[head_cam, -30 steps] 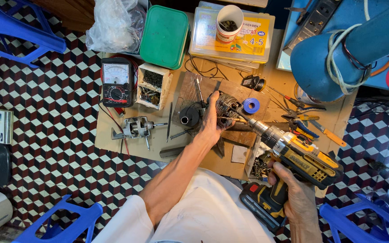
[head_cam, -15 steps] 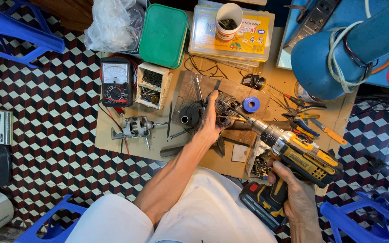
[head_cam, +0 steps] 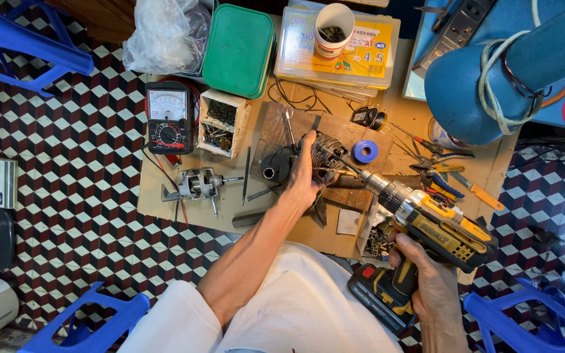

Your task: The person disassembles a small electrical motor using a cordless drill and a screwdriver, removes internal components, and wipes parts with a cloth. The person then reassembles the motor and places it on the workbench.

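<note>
A yellow and black cordless drill (head_cam: 436, 229) lay on a slant above a low cardboard work surface (head_cam: 420, 117), its long axis running from lower right to upper left. Its bit pointed up and left into a small round motor part (head_cam: 325, 157) of metal and copper winding. The right hand (head_cam: 426, 278) was closed around the drill's grip, just above the black battery pack at its base. The left hand (head_cam: 305, 173) was curled over the near side of the motor part, fingers wrapped on it, holding it against a worn wooden board (head_cam: 335, 131).

Just right of the motor part sat a blue roll of tape (head_cam: 365, 151). Left of it stood a small black cylinder (head_cam: 274, 166), and farther left lay a bare metal motor with a shaft (head_cam: 197, 185). Beyond that, up and left, was a black analogue multimeter (head_cam: 169, 117) beside a little box of small parts (head_cam: 222, 122). Above the motor part were a green plastic lid (head_cam: 239, 50) and a clear case with a white cup (head_cam: 333, 29) on it. Pliers and screwdrivers (head_cam: 443, 176) lay right of the drill's nose. Blue plastic stools (head_cam: 21, 39) stood on the chequered floor around the surface.
</note>
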